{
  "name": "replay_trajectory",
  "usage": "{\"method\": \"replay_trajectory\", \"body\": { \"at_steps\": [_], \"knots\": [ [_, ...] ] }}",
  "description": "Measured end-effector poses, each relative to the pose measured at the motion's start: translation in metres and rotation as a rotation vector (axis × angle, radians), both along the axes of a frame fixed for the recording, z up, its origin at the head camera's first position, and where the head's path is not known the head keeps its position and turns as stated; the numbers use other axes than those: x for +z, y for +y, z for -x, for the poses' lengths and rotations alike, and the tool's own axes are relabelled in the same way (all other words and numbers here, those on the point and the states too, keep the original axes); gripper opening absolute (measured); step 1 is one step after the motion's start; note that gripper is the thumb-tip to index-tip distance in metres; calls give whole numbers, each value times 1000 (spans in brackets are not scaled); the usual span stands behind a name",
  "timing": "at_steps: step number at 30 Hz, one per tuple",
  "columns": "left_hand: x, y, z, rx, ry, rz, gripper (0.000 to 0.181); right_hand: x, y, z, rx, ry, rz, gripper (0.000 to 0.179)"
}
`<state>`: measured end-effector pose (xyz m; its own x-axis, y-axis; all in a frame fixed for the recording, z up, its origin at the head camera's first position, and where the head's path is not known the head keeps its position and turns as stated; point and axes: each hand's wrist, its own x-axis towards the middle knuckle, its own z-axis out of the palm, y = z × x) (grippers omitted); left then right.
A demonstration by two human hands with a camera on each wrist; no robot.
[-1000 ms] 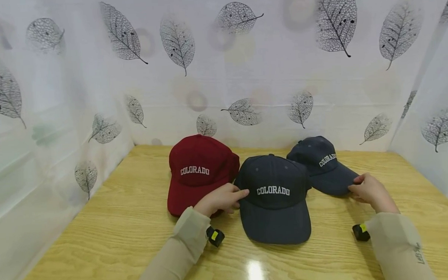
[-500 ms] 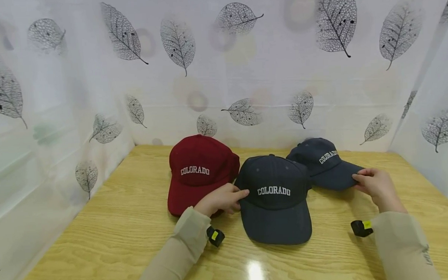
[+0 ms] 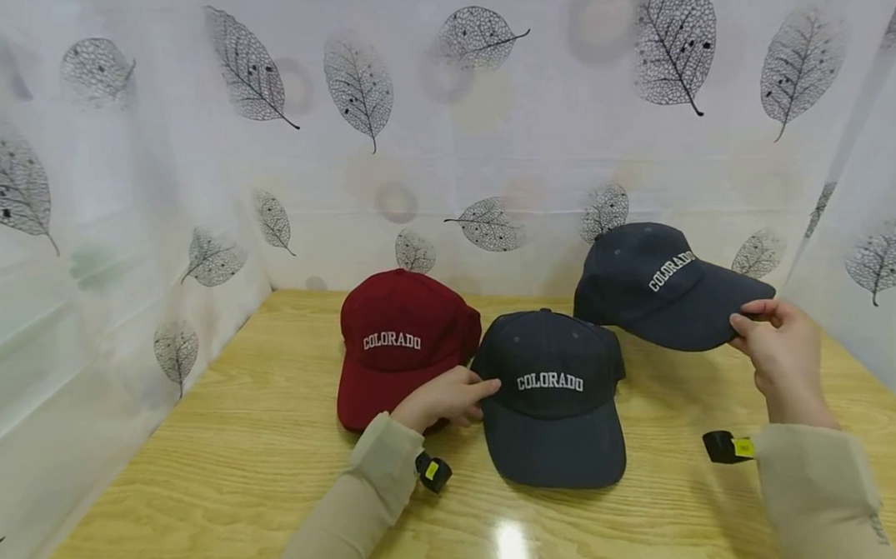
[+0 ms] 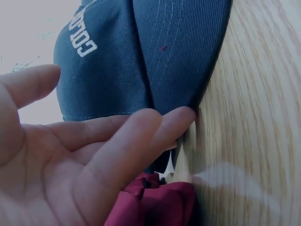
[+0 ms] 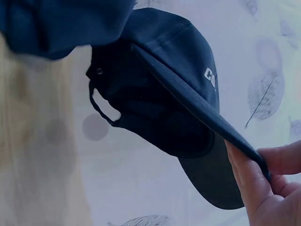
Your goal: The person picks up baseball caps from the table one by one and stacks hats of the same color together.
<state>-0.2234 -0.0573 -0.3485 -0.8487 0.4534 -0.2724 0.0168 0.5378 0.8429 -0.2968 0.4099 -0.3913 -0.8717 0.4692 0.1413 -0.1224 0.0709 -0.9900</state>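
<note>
My right hand (image 3: pixel 787 352) pinches the brim edge of a navy baseball cap (image 3: pixel 636 284) marked COLORADO, thumb on one face and fingers on the other. That cap hangs tilted above the table, and the right wrist view shows its hollow inside and the back strap (image 5: pixel 101 106). A second navy baseball cap (image 3: pixel 553 442) sits upright in the middle, brim toward me. My left hand (image 3: pixel 446 399) rests against its left side, fingers extended along the lower edge and thumb near the crown in the left wrist view. Left of it sits a red baseball cap (image 3: pixel 389 307), partly behind my left hand.
All this is on a wood-grain table (image 3: pixel 223 456). Leaf-printed white sheeting (image 3: pixel 413 173) surrounds its back and sides. A small black wrist device with a yellow label (image 3: pixel 728 447) projects beside my right cuff, and a similar black device (image 3: pixel 434 472) beside the left.
My right hand has raised the rear navy baseball cap by its brim, up off the table and slightly right. My left hand, the middle cap and the red cap have stayed put.
</note>
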Motion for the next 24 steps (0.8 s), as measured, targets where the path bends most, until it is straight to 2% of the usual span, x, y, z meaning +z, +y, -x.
{"method": "replay_trajectory", "body": {
  "at_steps": [2, 5, 7, 9, 12, 14, 16, 19, 21, 24],
  "knots": [
    [-1, 0, 0, -10, 5, 3, 41, -6, 8, 8, 4, 82, 40, 41],
    [-2, 0, 1, -25, 24, 11, 39, 7, -4, 3, -8, 134, 84, 38],
    [-1, 0, 2, -22, 57, 15, 39, 24, -26, -10, -11, 185, 110, 35],
    [0, -1, 2, -3, 100, 6, 38, 48, -57, -32, 4, 248, 148, 28],
    [5, -1, 2, 69, 185, -64, 35, 86, -109, -69, 56, 341, 222, 19],
    [9, 0, 1, 133, 219, -162, 35, 109, -140, -92, 97, 380, 267, 17],
    [14, 1, -1, 200, 241, -289, 36, 124, -164, -107, 117, 407, 307, 19],
    [21, 4, -4, 283, 230, -480, 46, 133, -185, -119, 142, 438, 331, 21],
    [24, 5, -6, 306, 211, -601, 53, 135, -195, -123, 152, 448, 332, 21],
    [28, 5, -11, 275, 194, -736, 62, 134, -207, -129, 198, 485, 337, 19]
  ]
}}
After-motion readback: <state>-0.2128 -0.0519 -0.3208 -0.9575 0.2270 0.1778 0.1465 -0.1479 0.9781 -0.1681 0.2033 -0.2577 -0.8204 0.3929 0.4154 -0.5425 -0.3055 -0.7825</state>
